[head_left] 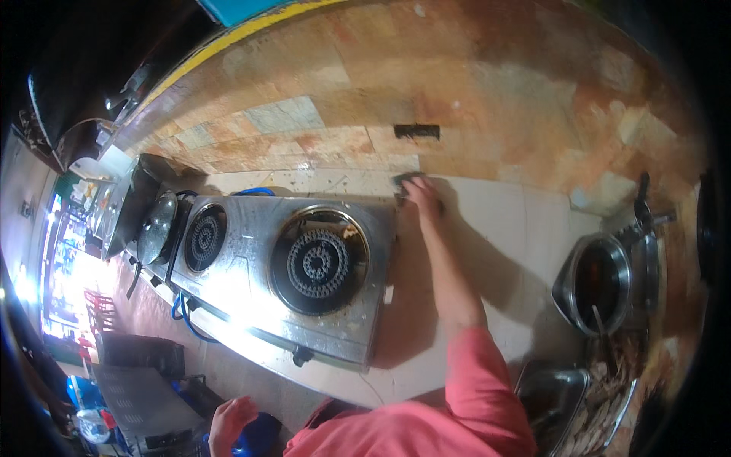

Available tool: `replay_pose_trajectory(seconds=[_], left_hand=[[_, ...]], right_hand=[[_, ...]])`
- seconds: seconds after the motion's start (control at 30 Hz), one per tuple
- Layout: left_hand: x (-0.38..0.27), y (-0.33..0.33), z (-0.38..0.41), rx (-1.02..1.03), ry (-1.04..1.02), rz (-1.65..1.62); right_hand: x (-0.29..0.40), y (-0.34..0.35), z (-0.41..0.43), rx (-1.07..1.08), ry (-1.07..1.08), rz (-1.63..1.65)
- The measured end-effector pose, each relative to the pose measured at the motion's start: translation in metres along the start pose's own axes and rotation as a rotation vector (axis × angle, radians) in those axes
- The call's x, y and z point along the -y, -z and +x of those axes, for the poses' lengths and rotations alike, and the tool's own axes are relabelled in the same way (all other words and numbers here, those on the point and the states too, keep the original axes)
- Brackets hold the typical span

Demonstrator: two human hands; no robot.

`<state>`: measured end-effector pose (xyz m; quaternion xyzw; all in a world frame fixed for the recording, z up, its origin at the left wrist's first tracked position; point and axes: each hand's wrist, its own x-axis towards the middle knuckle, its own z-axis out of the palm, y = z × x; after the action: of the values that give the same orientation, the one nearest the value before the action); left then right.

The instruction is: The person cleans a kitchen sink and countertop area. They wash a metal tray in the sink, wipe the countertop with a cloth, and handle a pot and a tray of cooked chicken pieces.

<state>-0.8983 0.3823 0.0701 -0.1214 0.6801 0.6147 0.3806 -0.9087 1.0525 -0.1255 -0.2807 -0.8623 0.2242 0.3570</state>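
Note:
My right hand [421,197] reaches to the back of a pale countertop [485,211]. Its fingers press on a small dark scouring pad or cloth [406,180], partly hidden beneath them, just past the back right corner of a stainless steel two-burner gas stove [245,228]. The large burner [317,260] is nearest to that hand, and a smaller burner [205,237] lies to its left. Small specks dot the counter strip behind the stove. My left hand [233,423] hangs low in front of the counter, its fingers curled; whether it holds anything cannot be told.
A metal pot [599,285] with a utensil in it stands at the right, near a sink basin [551,405]. A lidded pan [157,228] is left of the stove. Blue hoses [185,314] run behind and before the stove. A stone-tiled wall [365,103] rises behind.

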Motion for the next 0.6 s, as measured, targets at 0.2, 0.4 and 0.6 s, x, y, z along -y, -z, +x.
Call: replay_pose_trajectory(seconds=[0.2,0.4,0.6], left_hand=[[0.036,0.052,0.023,-0.024,0.041,0.001],[0.081,0.119,0.056,0.041,0.285,0.058],[0.056,0.103,0.126,0.119,0.249,0.175]], right_hand=[[0.012,0.076,-0.037,-0.028,-0.119,0.647],[-0.047,0.159,-0.122,-0.046,-0.319,-0.054],[0.073,0.054,-0.136,-0.002,-0.264,0.118]])
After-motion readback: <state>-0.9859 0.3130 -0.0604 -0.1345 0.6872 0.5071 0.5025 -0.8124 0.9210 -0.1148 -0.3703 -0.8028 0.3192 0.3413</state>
